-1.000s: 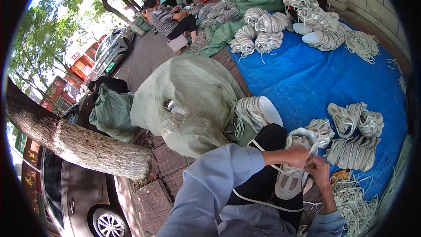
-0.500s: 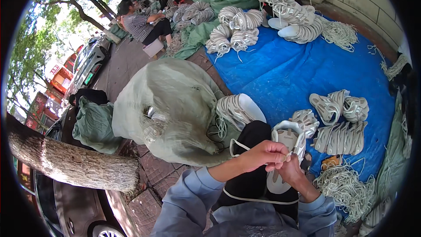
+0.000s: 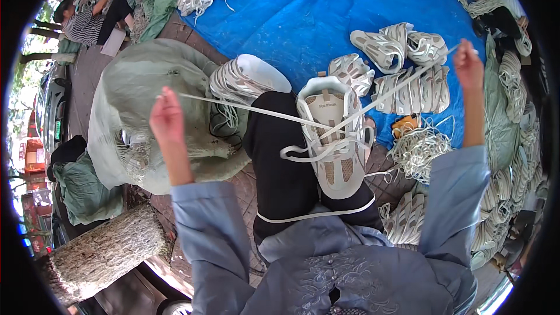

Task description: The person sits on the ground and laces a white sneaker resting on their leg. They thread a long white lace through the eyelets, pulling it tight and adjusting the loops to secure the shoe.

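Observation:
A beige and white sneaker upper (image 3: 329,105) rests across my black-trousered knees, its toe end toward me. A flat off-white shoelace (image 3: 402,84) crosses over its front, with loose loops lying on the upper. My left hand (image 3: 167,118), raised far out to the left, pinches one end of the lace. Out to the right and higher, my right hand (image 3: 470,70) grips the other end. Both strands run straight and taut from the upper to my fingers. Some blur lies on both hands.
A white cord (image 3: 315,217) loops around my thighs. Nested sneaker uppers (image 3: 248,79) stand by my left knee, beside a large pale sack (image 3: 140,81). More uppers (image 3: 417,90) and a laces pile (image 3: 423,151) lie by the blue tarp (image 3: 291,17). A person (image 3: 87,26) sits far left.
My hands were close together over the upper; now they are spread wide apart, with the lace stretched between them and the upper. The view has tilted down and shifted right.

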`<state>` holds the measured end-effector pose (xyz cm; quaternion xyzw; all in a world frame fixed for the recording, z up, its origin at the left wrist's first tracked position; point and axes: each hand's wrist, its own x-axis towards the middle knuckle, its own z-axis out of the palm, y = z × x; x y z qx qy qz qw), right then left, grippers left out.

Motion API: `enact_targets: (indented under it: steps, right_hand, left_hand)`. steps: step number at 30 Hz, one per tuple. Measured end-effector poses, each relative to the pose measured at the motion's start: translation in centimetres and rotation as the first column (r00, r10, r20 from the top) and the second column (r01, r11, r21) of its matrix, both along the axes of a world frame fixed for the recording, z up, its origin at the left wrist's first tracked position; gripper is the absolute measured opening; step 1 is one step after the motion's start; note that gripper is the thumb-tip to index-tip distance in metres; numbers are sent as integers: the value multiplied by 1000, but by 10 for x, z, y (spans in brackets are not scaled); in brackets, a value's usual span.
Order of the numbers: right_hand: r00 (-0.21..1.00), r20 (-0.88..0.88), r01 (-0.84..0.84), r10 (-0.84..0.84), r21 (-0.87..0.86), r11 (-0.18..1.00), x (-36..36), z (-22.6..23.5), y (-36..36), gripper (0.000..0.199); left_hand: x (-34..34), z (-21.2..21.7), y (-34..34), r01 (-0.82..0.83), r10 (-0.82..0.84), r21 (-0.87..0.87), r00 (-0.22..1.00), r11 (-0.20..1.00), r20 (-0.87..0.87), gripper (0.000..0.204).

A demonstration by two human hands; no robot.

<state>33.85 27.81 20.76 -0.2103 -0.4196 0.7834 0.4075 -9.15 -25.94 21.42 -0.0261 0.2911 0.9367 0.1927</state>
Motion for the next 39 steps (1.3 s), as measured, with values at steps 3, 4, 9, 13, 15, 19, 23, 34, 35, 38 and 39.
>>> enact_targets:
  steps: [3, 4, 9, 13, 15, 19, 23, 34, 35, 38, 39]
  right_hand:
    - [982, 18, 191, -190, -75, 979, 72, -27, 84, 19]
    - [930, 138, 359, -342, -126, 925, 76, -29, 81, 17]
    - [-23, 861, -552, -507, 412, 725, 20, -9, -14, 24]
    - [718, 691, -498, 80, 431, 752, -45, 12, -152, 24]
    - [690, 679, -707, 249, 559, 433, -77, 21, -212, 24]
    - [777, 628, -629, 47, 773, 75, -97, -1, -257, 19]
    - [707, 700, -706, -102, 707, -37, -97, -6, -262, 16]
    - [815, 571, -579, -94, 802, -145, -98, -7, -256, 16]
    - [814, 571, -581, -107, 799, -154, -99, -7, -257, 16]
    - [801, 586, -599, -123, 787, -151, -100, -6, -256, 17]
    - [802, 586, -597, -115, 789, -141, -100, -7, -255, 17]
  left_hand:
    - [-90, -21, -76, -194, 181, -314, 981, 929, -70, 12]
    - [-95, -15, -86, -209, 213, -419, 976, 883, -39, 13]
    - [-10, 26, -20, -625, -498, -666, 763, -407, -412, 17]
    - [158, 44, 73, -716, -818, -547, -58, 434, -573, 19]
    - [217, 30, 87, -550, -816, -628, -197, 551, -544, 27]
    - [238, 3, 98, -659, -861, -566, -283, 495, -423, 23]
    - [222, -6, 101, -615, -849, -590, -324, 524, -417, 20]
    - [222, 20, 109, -539, -886, -713, -166, 449, -433, 29]
    - [233, 18, 109, -656, -895, -615, -252, 438, -369, 34]
    - [233, -2, 107, -710, -873, -509, -388, 487, -295, 29]
    - [228, -2, 107, -688, -859, -515, -411, 512, -304, 27]
